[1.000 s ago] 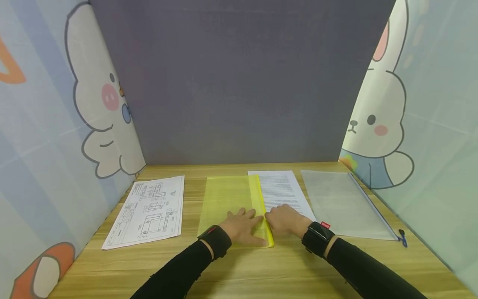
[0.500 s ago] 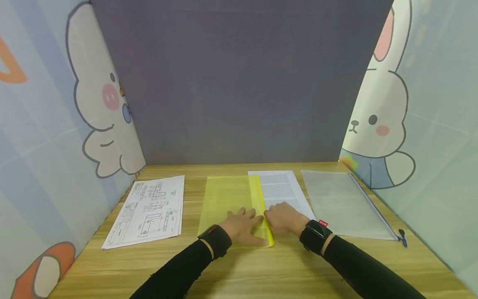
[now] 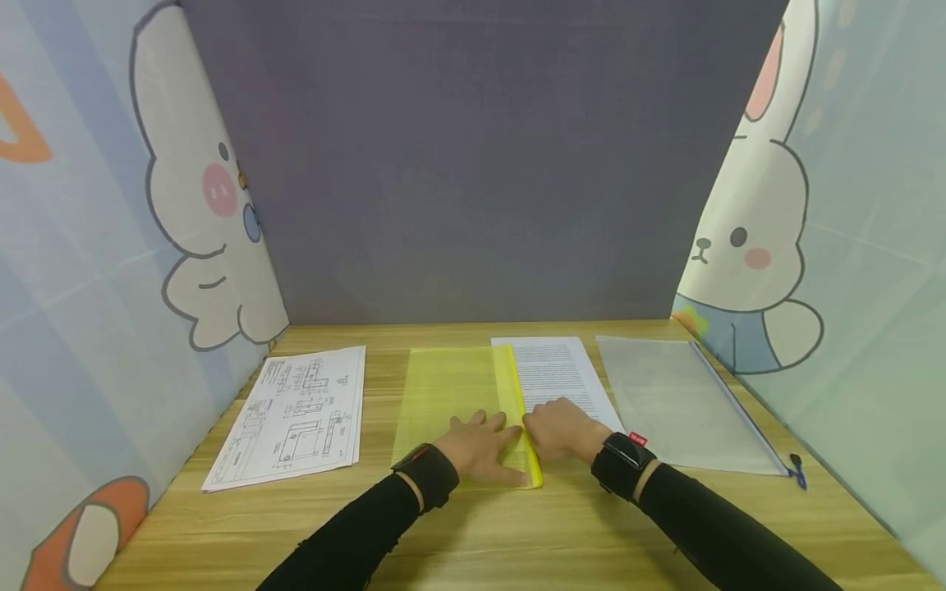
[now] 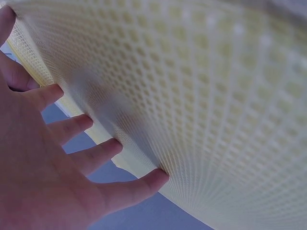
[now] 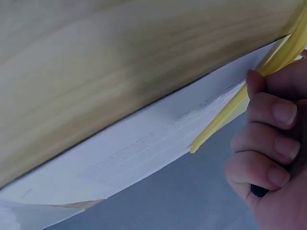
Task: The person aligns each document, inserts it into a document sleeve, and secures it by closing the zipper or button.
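Note:
A yellow mesh zip pouch lies flat in the middle of the table in the head view. My left hand rests on its near right part with fingers spread; in the left wrist view the fingertips press into the mesh. My right hand is at the pouch's right edge, its fingers curled. Seen from the right wrist, thumb and forefinger pinch the yellow zipper edge. A small black piece shows beneath the curled fingers. The zipper's slider is hidden by the hand.
A printed text sheet lies partly under the pouch's right side. To the left are sheets with technical drawings. A whitish pouch with a blue zipper lies at right. A grey panel stands behind the wooden table.
My right hand and forearm have shifted very slightly left, still at the pouch's zipper edge. The left hand and the pouch stay where they were.

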{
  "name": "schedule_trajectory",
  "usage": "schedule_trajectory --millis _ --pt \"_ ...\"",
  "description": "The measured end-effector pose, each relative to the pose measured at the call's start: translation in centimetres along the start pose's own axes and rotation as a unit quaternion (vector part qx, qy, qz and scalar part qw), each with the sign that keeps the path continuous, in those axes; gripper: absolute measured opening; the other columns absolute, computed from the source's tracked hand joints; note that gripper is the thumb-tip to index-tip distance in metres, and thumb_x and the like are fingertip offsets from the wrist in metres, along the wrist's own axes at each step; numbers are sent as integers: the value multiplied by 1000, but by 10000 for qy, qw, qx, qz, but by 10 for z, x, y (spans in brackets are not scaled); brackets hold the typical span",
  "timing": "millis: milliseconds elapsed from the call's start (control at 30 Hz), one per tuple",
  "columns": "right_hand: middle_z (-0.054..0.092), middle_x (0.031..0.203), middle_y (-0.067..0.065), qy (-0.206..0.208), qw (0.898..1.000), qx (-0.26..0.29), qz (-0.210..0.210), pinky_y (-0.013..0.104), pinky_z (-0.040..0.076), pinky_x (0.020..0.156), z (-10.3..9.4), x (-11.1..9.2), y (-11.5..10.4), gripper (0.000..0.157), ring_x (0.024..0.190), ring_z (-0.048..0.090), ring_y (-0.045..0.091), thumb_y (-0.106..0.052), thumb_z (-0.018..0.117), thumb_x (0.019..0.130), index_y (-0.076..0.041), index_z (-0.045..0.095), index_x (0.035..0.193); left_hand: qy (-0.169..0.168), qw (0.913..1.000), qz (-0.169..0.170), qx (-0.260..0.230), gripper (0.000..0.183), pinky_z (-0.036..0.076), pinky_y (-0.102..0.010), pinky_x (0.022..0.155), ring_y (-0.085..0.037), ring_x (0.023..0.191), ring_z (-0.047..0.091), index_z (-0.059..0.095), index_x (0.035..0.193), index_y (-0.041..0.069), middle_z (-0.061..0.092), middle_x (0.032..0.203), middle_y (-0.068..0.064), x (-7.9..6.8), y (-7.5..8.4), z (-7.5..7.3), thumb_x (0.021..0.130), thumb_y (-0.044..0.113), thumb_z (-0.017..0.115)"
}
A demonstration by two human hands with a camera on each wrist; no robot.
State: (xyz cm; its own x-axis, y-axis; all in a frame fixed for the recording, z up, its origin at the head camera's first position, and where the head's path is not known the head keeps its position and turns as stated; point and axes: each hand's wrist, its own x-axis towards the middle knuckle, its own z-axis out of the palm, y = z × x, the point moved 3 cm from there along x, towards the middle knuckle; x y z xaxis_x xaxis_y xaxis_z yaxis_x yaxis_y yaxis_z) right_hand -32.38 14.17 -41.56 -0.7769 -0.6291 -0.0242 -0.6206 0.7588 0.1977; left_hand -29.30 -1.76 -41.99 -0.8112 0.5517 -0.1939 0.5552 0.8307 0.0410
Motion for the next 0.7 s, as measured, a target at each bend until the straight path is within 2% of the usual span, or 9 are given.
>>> schedule_trajectory --millis 333,700 --pt "46 62 -3 -14 9999 -137 -100 34 42 52 -1 2 1 25 53 42 14 -23 62 92 -15 53 71 48 10000 24 79 91 31 -73 107 -40 149 29 35 159 34 33 163 -3 3 0 3 86 86 44" --pt "48 62 -4 -54 9998 -173 -54 37 48 57 -1 5 3 24 55 46 14 -23 62 93 -15 55 71 23 10000 45 -14 91 30 -73 108 -41 149 28 34 160 34 32 164 -4 2 0 1 86 85 46"
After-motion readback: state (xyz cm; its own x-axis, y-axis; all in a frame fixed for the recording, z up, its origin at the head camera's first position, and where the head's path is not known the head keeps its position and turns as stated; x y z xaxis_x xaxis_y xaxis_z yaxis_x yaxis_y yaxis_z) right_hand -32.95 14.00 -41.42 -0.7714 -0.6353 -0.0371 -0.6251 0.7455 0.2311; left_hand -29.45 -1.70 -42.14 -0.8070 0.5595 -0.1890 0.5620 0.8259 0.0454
